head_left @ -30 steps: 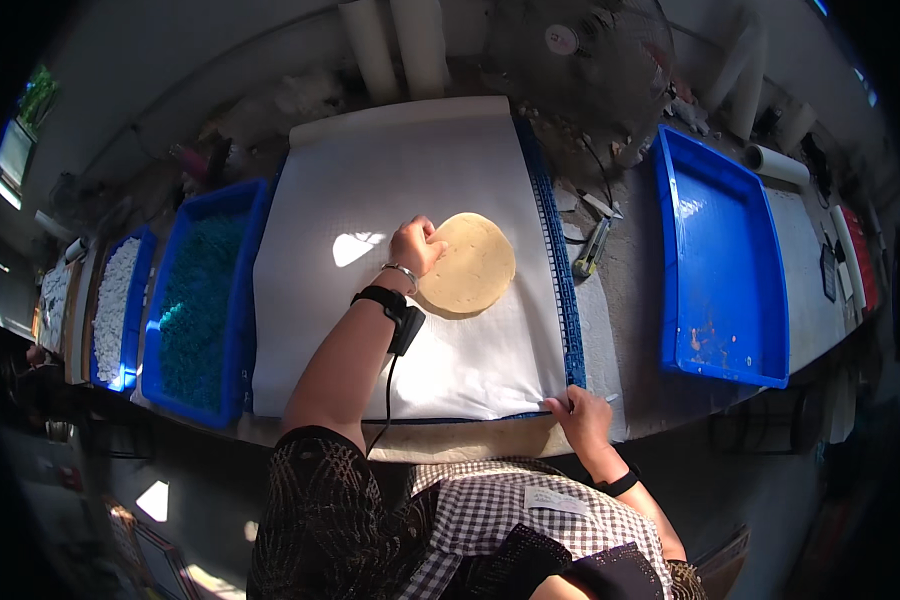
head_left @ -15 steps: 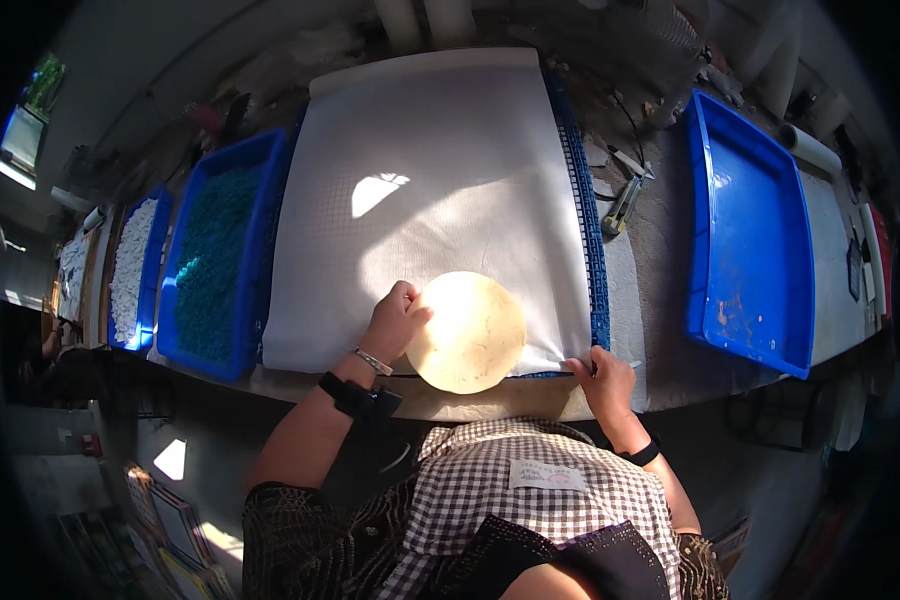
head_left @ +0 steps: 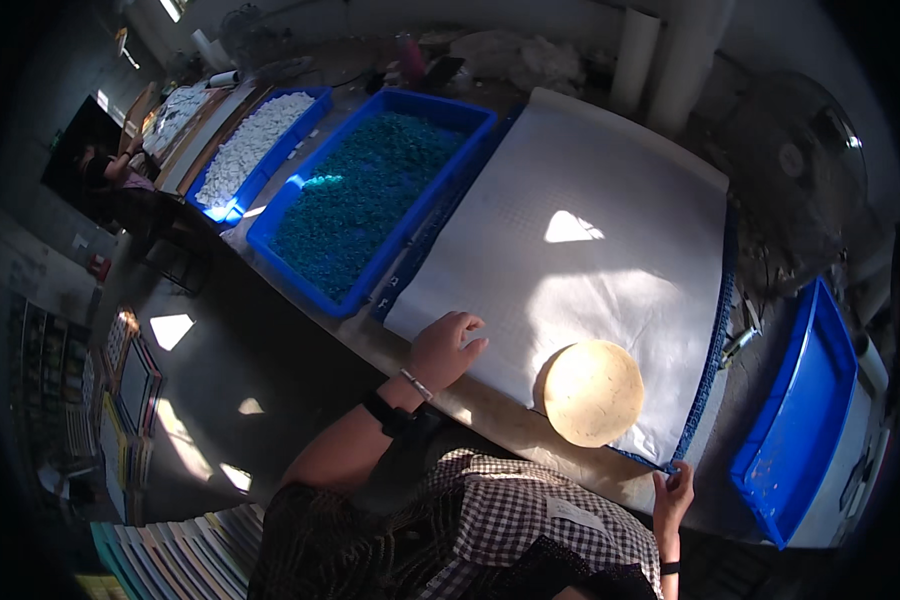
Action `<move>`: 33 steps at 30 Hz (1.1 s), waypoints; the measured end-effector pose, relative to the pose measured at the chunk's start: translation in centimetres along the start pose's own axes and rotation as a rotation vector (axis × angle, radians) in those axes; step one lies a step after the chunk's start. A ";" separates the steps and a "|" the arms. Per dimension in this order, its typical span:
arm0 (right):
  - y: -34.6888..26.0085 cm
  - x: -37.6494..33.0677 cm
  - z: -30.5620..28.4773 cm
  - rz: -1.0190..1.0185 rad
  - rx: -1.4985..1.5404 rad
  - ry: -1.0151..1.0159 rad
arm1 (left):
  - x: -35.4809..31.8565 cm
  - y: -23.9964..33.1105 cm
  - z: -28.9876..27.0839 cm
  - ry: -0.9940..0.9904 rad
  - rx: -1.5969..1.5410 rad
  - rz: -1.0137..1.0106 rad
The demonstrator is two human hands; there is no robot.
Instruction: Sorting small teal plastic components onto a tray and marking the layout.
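A large white sheet (head_left: 500, 230) covers a panel of small blue tiles (head_left: 711, 375), whose right edge shows along the sheet's side. On the sheet's near part rests a round pale-yellow disc (head_left: 594, 394), overhanging the near edge slightly. My left hand (head_left: 447, 350) hovers by the sheet's near left corner, thumb and fingers apart, with nothing in it. At the near right corner my right hand (head_left: 676, 486) pinches the sheet's corner between thumb and fingers.
Left of the sheet stands a blue tray of teal pieces (head_left: 355, 200), then a blue tray of white pieces (head_left: 260, 140). A blue tray (head_left: 800, 420) and a utility knife (head_left: 740, 342) are on the right. Another person (head_left: 120, 175) sits far left.
My left hand has let go of the disc and moved left. The disc stays on the sheet's near edge. The view has turned toward the left; my right hand remains at the corner.
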State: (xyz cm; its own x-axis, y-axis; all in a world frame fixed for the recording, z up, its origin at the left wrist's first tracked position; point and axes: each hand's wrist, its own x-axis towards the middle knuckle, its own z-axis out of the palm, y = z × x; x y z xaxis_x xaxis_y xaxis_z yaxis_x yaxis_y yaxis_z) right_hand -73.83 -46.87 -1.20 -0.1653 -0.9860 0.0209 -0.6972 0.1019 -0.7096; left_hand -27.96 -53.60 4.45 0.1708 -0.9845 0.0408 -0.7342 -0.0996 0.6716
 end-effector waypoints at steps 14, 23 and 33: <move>-49.9 14.5 15.4 -0.285 0.490 -1.067 | 5.2 -28.3 -28.8 0.009 0.172 -0.333; -54.3 31.6 50.4 -0.553 -0.447 -0.621 | 10.6 -34.9 -28.6 -0.171 0.408 -0.284; -57.8 26.9 57.1 -0.699 -0.572 -0.815 | 10.4 -36.1 -28.5 0.034 0.320 -0.243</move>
State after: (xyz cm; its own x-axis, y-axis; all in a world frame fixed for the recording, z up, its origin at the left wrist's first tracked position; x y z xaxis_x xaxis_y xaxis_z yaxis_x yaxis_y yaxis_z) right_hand 1.90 -86.77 0.15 0.7122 -0.6248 -0.3201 -0.7018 -0.6440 -0.3045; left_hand 18.99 -56.12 1.73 0.3821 -0.9219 -0.0632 -0.8365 -0.3742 0.4004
